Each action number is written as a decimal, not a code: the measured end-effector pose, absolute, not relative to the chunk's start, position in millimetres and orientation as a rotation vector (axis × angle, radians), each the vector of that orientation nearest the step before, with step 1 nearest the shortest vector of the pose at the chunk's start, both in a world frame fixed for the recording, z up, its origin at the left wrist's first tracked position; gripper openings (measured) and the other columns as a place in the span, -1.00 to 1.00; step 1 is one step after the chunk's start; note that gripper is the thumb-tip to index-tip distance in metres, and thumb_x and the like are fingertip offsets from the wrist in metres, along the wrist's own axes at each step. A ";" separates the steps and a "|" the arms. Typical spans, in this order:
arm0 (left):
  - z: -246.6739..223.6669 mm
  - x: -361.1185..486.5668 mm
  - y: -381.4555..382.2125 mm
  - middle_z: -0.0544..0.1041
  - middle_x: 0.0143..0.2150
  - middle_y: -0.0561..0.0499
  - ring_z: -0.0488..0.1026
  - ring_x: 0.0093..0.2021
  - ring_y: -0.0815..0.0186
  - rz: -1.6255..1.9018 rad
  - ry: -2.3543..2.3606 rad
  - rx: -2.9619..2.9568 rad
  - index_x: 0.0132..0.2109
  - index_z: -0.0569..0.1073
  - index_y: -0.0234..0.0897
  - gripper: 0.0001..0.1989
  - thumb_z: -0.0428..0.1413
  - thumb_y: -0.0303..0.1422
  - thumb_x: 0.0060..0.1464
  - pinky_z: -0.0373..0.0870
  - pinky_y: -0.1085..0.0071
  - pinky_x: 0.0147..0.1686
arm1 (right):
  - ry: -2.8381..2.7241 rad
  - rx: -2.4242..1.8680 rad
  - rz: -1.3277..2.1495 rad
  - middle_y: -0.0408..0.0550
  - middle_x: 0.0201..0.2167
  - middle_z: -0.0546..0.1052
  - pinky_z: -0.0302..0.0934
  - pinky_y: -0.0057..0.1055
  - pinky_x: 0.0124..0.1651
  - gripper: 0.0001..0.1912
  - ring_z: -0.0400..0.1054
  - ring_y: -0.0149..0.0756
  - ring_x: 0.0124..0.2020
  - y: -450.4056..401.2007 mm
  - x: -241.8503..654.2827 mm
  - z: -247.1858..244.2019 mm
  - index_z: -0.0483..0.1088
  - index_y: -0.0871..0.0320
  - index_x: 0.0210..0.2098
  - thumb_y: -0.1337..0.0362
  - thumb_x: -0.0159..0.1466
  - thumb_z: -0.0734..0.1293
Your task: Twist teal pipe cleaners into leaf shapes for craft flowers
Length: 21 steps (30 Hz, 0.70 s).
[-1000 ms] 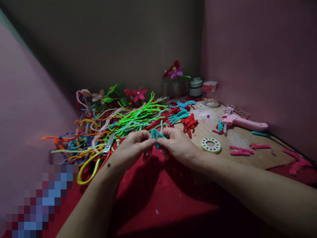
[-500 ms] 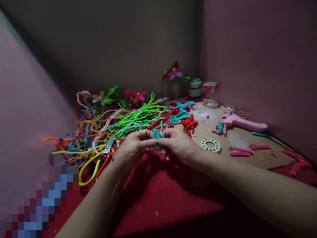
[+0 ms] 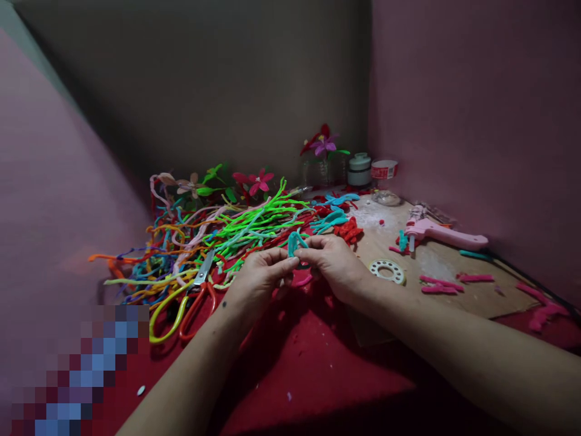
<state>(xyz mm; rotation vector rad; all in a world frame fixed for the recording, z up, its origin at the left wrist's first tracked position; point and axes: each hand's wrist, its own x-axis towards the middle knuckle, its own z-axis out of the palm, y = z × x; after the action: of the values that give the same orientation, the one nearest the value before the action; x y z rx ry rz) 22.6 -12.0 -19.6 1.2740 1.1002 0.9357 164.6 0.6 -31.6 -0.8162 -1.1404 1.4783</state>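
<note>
My left hand (image 3: 261,280) and my right hand (image 3: 334,261) meet fingertip to fingertip over the red cloth (image 3: 290,357). Both pinch a short teal pipe cleaner piece (image 3: 295,242) bent into loops, which sticks up between the thumbs. A pink bent piece (image 3: 301,280) lies just under the hands. The big tangle of coloured pipe cleaners (image 3: 213,233) lies right behind my left hand.
Scissors with yellow and red handles (image 3: 188,297) lie left of my left hand. A white tape ring (image 3: 387,270), a pink glue gun (image 3: 442,234) and pink scraps (image 3: 438,284) sit on the wooden board (image 3: 458,297) at right. Pipe-cleaner flowers (image 3: 323,142), a white jar (image 3: 359,169) stand at the back.
Both hands stay together on the teal piece, turning it slightly so the loops stand higher. The view has shifted a little down and to the left.
</note>
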 end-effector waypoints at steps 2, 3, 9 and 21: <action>-19.0 22.5 -12.2 0.27 -0.67 0.16 0.13 -0.71 0.59 0.951 1.083 1.221 -0.44 0.38 -0.35 -0.82 0.20 -0.34 -0.14 0.05 0.65 -0.72 | -1.100 -0.823 1.501 -0.27 -0.69 0.30 -0.02 -0.55 -0.55 -0.93 0.08 -0.60 -0.67 0.5 164.7 -30.2 0.32 0.26 -0.59 0.39 -0.06 0.33; -18.6 22.0 -12.0 0.28 -0.66 0.16 0.14 -0.71 0.59 0.943 1.062 1.193 -0.43 0.38 -0.35 -0.83 0.20 -0.34 -0.14 0.07 0.65 -0.73 | -1.086 -0.821 1.509 -0.25 -0.68 0.32 0.00 -0.55 -0.54 -0.92 0.11 -0.59 -0.66 0.7 165.1 -29.8 0.34 0.26 -0.58 0.38 -0.07 0.34; -14.9 16.1 -9.6 0.37 -0.64 0.10 0.23 -0.71 0.50 0.945 0.997 1.281 -0.39 0.33 -0.34 -0.81 0.14 -0.30 -0.06 0.17 0.60 -0.77 | -1.158 -0.817 1.624 -0.26 -0.76 0.28 -0.18 -0.57 -0.73 -0.81 -0.01 -0.61 -0.79 3.2 170.8 -29.7 0.29 0.24 -0.59 0.26 -0.01 0.36; -2.2 11.7 -11.3 0.45 -0.56 0.06 0.40 -0.62 0.38 1.068 1.055 1.474 -0.35 0.31 -0.34 -0.85 0.14 -0.40 -0.07 0.34 0.48 -0.67 | -0.991 -0.583 1.692 -0.12 -0.64 0.46 0.18 -0.54 -0.61 -0.82 0.31 -0.48 -0.67 5.7 170.7 -25.2 0.21 0.22 -0.49 0.32 0.02 0.34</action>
<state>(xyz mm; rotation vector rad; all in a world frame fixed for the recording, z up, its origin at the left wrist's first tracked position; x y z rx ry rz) 11.7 -11.3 -2.2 1.4738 1.0551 1.0679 170.7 5.7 -25.2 -0.5831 -0.9909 1.6923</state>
